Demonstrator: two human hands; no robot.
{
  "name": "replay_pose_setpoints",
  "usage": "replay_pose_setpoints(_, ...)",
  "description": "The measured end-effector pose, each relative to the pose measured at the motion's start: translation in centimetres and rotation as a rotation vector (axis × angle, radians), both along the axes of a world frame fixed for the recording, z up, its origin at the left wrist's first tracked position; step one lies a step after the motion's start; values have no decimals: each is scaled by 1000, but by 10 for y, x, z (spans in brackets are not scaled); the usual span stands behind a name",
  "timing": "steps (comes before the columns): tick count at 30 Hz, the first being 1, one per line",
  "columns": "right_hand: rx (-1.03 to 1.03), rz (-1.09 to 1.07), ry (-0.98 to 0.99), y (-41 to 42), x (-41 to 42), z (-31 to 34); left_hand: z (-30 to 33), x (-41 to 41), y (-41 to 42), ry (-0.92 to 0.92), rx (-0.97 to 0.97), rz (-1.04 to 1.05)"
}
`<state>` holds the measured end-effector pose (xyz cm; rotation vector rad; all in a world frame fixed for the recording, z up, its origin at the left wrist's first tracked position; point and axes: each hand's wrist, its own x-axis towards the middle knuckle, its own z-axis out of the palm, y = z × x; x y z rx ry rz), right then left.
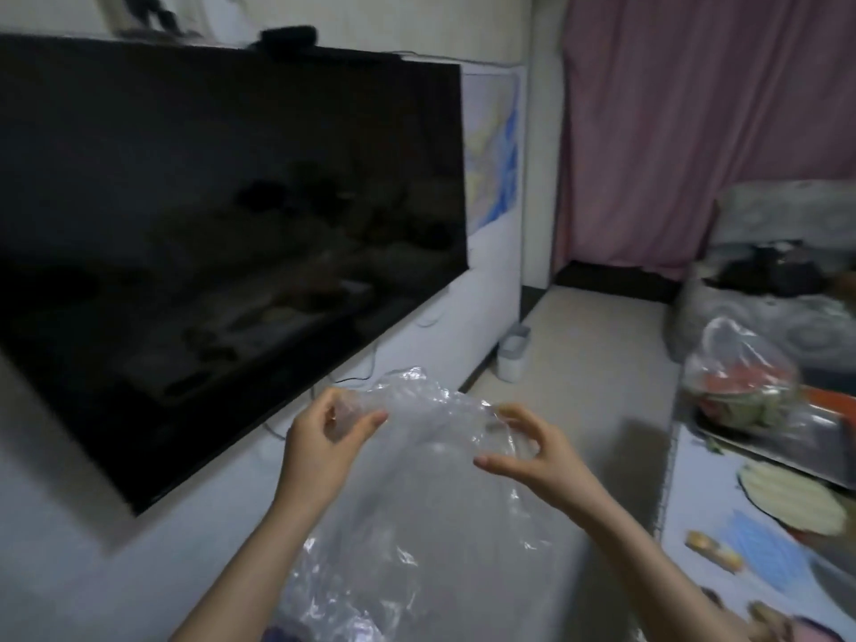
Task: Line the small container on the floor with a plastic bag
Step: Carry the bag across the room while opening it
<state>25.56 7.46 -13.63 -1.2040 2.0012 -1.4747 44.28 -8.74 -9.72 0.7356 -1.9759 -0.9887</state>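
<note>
A clear, crinkled plastic bag hangs in front of me, held up by both hands at its top edge. My left hand pinches the left part of the rim between thumb and fingers. My right hand grips the right part of the rim. A small white container stands on the floor farther away, against the base of the white wall, well beyond the hands. It is apart from the bag.
A large dark TV screen fills the left side on the wall. A low table at right carries a tray, a tied bag of food scraps, a blue mask and a flat round fan. Pink curtains hang at the back.
</note>
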Motion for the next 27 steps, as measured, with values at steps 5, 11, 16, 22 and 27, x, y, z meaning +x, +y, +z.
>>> replay_pose_setpoints(5,-131,-162,11,-45,-66,-5,-13,-81,-58,-43,88,-55)
replay_pose_setpoints(11,-75,-187,132,-115,-188,8,4,-216,-112,-372,-430,-105)
replay_pose_setpoints(16,-79,-198,164,-166,-277,24,19,-346,-136,-477,-623,-330)
replay_pose_setpoints(22,-104,-479,227,-181,-381,25,-3,-472,-208,-361,-274,-324)
replay_pose_setpoints(27,-67,-489,-34,-206,-473,-4,-18,-580,-276,-257,-95,-379)
